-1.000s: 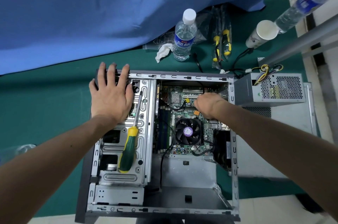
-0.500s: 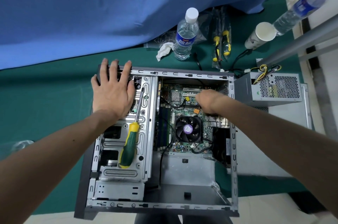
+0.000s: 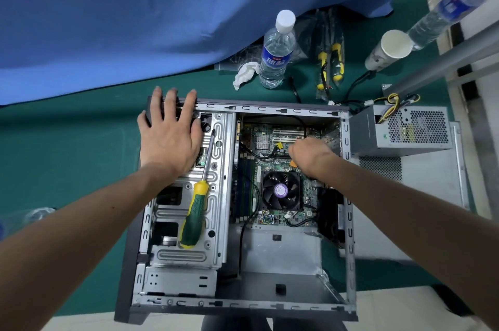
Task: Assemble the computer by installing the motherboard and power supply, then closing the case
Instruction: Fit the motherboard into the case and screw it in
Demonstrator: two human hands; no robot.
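Your left hand (image 3: 170,139) lies flat, fingers spread, on the open case (image 3: 348,236) at its upper left corner; your right hand (image 3: 310,154) reaches onto the green motherboard (image 3: 270,149) at centre frame, grip hidden; a screwdriver (image 3: 195,212) rests on the drive cage (image 3: 216,222).

Even, bright overhead light leaves only soft shadows inside the case (image 3: 348,236). Wide-angle distortion bends the edges; the far-right bottle (image 3: 448,6) is blurred, the centre sharp.
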